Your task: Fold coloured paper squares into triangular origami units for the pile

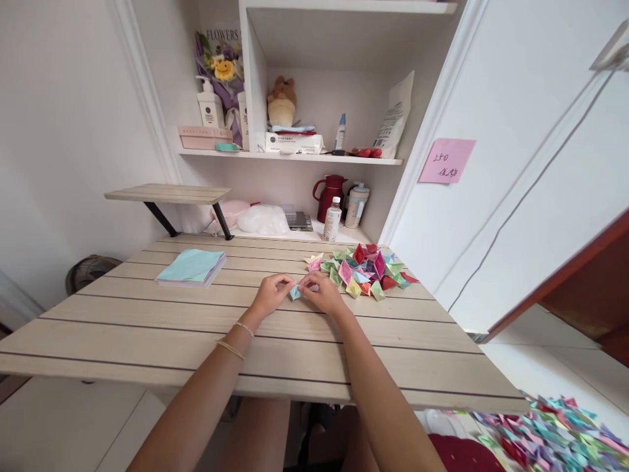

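Note:
A small light-blue folded paper (295,292) is held between both hands just above the middle of the table. My left hand (271,293) pinches its left side between thumb and fingers. On the other side, my right hand (322,293) grips the paper's right edge, fingers bent over it. The underside of the paper and some fingertips are hidden. Right behind my right hand lies a heap of folded paper boats (366,270) in pink, red, green, yellow and blue. To the left rests a stack of square coloured paper (191,267), light blue on top.
A small raised wooden stand (167,193) is at the table's back left. Behind the table are a plastic bottle (333,219), a red jug (330,196) and a cup (357,204). Many more folded papers (555,432) cover the floor at right. A pink note (447,160) hangs on the wall.

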The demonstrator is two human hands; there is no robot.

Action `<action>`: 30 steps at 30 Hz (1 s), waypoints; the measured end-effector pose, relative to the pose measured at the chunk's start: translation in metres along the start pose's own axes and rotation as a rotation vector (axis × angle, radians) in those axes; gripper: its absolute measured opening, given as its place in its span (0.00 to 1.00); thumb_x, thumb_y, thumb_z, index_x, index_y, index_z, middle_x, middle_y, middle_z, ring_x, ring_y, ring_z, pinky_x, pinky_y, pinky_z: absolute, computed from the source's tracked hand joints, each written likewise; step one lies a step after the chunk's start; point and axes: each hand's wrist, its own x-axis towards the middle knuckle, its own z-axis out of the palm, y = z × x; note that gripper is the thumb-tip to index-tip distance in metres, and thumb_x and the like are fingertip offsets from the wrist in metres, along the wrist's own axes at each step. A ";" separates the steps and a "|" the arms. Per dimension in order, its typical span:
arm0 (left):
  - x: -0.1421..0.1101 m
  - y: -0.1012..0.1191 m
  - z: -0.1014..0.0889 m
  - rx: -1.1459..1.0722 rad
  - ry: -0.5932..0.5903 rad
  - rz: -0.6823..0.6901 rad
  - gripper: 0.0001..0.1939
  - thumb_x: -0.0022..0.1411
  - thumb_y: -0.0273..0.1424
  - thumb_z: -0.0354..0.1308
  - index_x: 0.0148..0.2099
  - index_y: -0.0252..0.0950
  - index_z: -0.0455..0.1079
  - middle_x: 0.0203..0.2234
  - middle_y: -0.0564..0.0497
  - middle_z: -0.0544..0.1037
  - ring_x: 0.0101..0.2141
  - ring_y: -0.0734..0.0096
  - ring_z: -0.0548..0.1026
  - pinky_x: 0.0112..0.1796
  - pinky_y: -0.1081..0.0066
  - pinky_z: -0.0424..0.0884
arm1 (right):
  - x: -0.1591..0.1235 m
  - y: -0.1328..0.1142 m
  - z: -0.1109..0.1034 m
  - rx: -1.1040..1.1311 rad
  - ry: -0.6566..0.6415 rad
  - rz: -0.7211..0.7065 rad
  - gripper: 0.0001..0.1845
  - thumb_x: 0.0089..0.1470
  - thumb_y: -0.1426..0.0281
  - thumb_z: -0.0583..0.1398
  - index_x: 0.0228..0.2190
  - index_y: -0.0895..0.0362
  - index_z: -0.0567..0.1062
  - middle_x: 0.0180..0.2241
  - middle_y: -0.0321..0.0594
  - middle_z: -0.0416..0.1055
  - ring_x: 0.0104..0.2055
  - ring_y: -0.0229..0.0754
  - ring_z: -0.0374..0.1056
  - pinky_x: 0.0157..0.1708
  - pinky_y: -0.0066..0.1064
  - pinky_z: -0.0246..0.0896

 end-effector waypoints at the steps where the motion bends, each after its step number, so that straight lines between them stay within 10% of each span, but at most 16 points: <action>1: 0.000 -0.001 0.000 -0.002 0.001 0.002 0.08 0.49 0.35 0.58 0.27 0.37 0.72 0.25 0.49 0.76 0.29 0.67 0.72 0.34 0.72 0.66 | 0.000 0.000 0.000 -0.001 0.000 0.000 0.05 0.46 0.68 0.59 0.27 0.54 0.75 0.33 0.39 0.69 0.36 0.41 0.66 0.33 0.30 0.61; 13: 0.005 -0.008 0.006 -0.462 0.190 -0.253 0.15 0.46 0.39 0.62 0.31 0.32 0.67 0.29 0.47 0.77 0.32 0.68 0.74 0.35 0.68 0.71 | 0.004 0.003 0.013 0.213 0.069 0.043 0.06 0.45 0.67 0.60 0.25 0.56 0.75 0.31 0.39 0.69 0.36 0.40 0.64 0.39 0.32 0.59; 23: 0.002 -0.009 0.002 -0.536 -0.075 -0.441 0.19 0.42 0.31 0.66 0.38 0.30 0.71 0.32 0.44 0.77 0.33 0.68 0.75 0.41 0.65 0.70 | 0.004 0.007 0.010 0.295 0.131 0.075 0.07 0.44 0.66 0.59 0.23 0.57 0.74 0.29 0.38 0.71 0.36 0.41 0.64 0.41 0.33 0.58; 30: 0.003 -0.013 0.004 -0.540 0.046 -0.410 0.16 0.41 0.33 0.66 0.32 0.29 0.70 0.27 0.46 0.77 0.29 0.71 0.74 0.36 0.69 0.70 | 0.004 -0.003 0.020 0.629 0.078 0.254 0.15 0.43 0.64 0.60 0.36 0.56 0.70 0.29 0.37 0.72 0.31 0.39 0.68 0.33 0.32 0.64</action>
